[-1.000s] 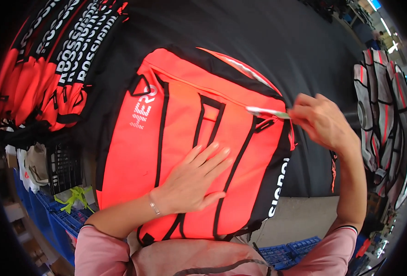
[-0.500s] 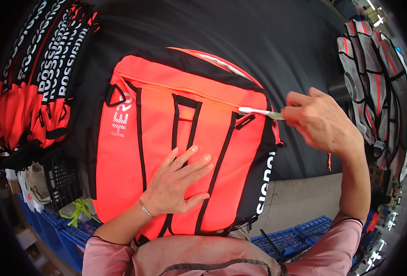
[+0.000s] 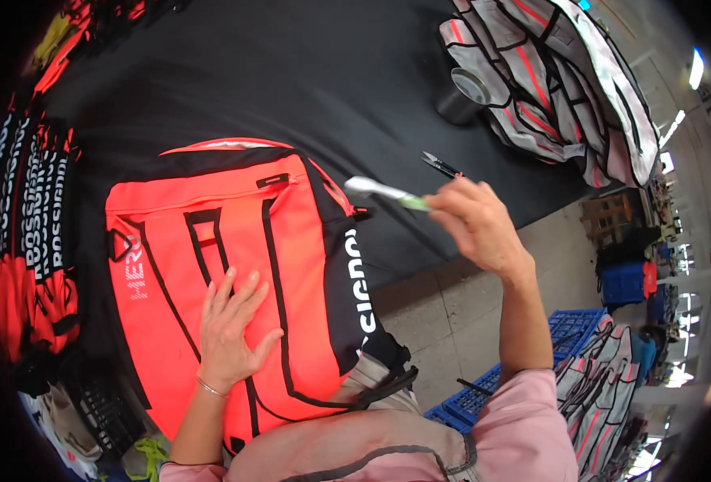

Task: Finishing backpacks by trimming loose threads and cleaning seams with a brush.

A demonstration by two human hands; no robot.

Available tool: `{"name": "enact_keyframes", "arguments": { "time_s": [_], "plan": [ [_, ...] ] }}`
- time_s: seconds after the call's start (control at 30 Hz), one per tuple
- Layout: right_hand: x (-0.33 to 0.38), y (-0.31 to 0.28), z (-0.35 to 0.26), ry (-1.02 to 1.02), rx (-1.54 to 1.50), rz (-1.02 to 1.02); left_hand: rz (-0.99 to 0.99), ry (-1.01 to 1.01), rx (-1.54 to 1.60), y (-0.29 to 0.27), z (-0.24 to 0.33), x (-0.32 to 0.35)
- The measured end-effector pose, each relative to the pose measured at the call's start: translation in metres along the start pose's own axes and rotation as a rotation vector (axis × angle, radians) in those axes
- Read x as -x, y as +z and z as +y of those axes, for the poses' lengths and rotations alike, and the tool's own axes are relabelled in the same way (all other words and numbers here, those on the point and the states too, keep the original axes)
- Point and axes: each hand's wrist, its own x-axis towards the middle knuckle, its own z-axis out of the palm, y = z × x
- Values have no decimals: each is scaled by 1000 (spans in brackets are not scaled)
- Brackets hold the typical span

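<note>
A bright coral-red and black backpack (image 3: 247,205) lies on the black-covered table with its front panel up. Flat on that panel rests my left hand (image 3: 235,329), fingers spread, holding nothing. My right hand (image 3: 476,221) is closed round the green end of a white-and-green toothbrush (image 3: 383,189). Its pale head points left, held in the air just beyond the bag's upper right corner, apart from the fabric. Thread snips (image 3: 442,165) with dark blades lie on the table beyond the right hand, partly hidden by it.
A dark cylindrical container (image 3: 461,100) stands beside a heap of grey bag pieces (image 3: 532,72) at the far right. Red-and-black bag pieces (image 3: 38,241) are stacked at the left. Blue crates (image 3: 576,321) sit on the floor at lower right, below the table's edge.
My view has swung right, shifting the bag left in the picture. The toothbrush has come off the bag's upper zip area, lifted away to the right. My left hand still presses on the panel.
</note>
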Motion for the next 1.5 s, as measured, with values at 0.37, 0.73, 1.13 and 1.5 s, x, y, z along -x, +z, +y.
{"name": "enact_keyframes", "arguments": {
  "time_s": [0.37, 0.73, 1.13, 1.5],
  "plan": [
    [103, 37, 213, 511, 201, 516, 274, -147, 518, -17, -19, 17],
    [99, 64, 254, 649, 663, 385, 911, -540, 186, -83, -92, 148],
    [-54, 87, -112, -177, -338, 211, 251, -822, 1698, -21, -106, 210],
    [-142, 150, -297, 83, -614, -310, 523, -824, 312, 7, -20, 176]
  ]
}}
